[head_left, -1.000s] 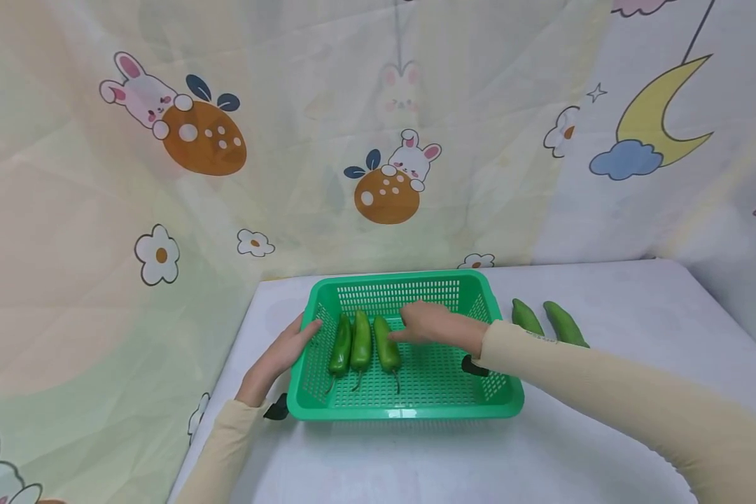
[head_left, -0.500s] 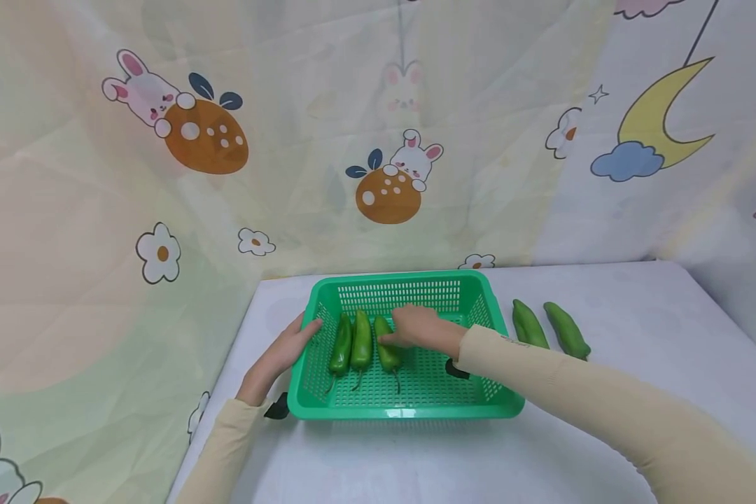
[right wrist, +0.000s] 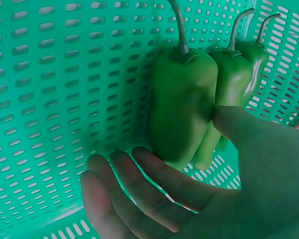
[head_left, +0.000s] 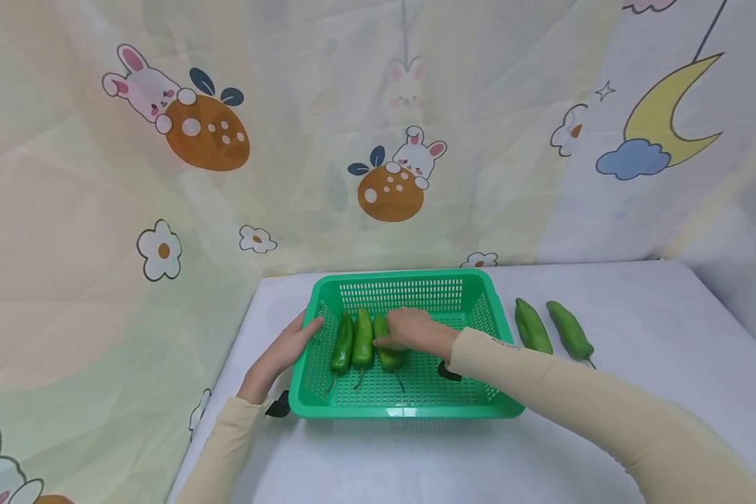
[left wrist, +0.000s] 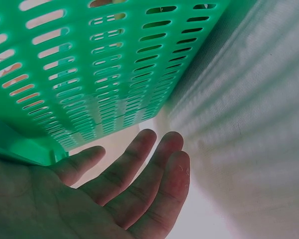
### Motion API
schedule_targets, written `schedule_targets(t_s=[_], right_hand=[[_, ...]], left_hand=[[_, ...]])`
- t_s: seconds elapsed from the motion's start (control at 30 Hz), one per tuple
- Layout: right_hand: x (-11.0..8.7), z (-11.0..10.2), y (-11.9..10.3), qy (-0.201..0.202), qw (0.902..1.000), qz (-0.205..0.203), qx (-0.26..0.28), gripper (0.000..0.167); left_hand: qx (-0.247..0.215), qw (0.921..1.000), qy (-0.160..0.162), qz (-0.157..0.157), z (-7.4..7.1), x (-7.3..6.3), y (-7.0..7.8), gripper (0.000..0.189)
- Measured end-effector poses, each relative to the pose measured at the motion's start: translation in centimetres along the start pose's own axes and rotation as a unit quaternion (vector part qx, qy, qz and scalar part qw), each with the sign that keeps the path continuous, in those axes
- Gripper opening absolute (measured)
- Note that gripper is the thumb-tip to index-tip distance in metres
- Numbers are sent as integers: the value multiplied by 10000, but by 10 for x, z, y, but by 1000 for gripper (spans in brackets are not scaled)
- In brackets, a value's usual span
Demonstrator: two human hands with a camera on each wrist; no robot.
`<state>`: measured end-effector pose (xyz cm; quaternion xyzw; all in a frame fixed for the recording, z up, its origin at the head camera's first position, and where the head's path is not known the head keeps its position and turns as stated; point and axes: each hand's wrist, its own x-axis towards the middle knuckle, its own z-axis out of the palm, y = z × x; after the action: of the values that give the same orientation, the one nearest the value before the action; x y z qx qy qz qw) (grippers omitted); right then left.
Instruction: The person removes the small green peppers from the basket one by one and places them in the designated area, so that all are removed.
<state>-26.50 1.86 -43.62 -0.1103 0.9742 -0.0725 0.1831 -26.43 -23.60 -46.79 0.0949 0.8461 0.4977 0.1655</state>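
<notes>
Three green peppers with stems lie side by side in a green plastic basket (head_left: 409,411). My right hand (head_left: 409,330) reaches into it over the rightmost pepper (right wrist: 182,104). The thumb touches one side of that pepper, while the other fingers (right wrist: 164,184) spread loosely near its lower end, not wrapped around it. Just left of it lie the middle pepper (head_left: 363,339) and the leftmost pepper (head_left: 342,343). My left hand (head_left: 283,350) holds the basket's left rim, thumb over the edge; its other fingers (left wrist: 144,189) extend outside, below the slotted wall.
To the right of the basket, two more green peppers lie on the white tabletop (head_left: 642,315): a nearer one (head_left: 532,325), partly covered by the right sleeve (head_left: 561,381), and a farther one (head_left: 570,332). A patterned cloth (head_left: 302,161) hangs behind the table.
My right hand has moved left and closer onto the rightmost pepper in the basket, uncovering more of the two peppers on the table. The left hand stays at the rim.
</notes>
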Motion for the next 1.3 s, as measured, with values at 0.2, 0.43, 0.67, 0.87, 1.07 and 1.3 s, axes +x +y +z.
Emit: schedule_targets(t_s=[0.2, 0.43, 0.67, 0.87, 1.07, 1.3], right_hand=[[0, -3, -5, -25, 9999, 99, -64, 47], [0, -5, -7, -66, 9999, 153, -12, 45], [1, -4, -1, -107, 9997, 137, 189, 39], [-2, -5, 3, -192, 9992, 152, 332, 40], [-6, -9, 5, -308, 9984, 69, 473, 40], [-10, -13, 9, -397, 9972, -100, 628, 60]], left_hand=[[62, 10000, 57, -4, -1, 0, 2, 62], [-78, 10000, 31, 24, 0, 0, 4, 62], [-82, 10000, 32, 17, 1, 2, 4, 60], [-25, 10000, 36, 14, 2, 3, 3, 61], [6, 10000, 53, -12, 2, 3, 2, 61], [82, 9999, 106, -62, 1, 2, -1, 61]])
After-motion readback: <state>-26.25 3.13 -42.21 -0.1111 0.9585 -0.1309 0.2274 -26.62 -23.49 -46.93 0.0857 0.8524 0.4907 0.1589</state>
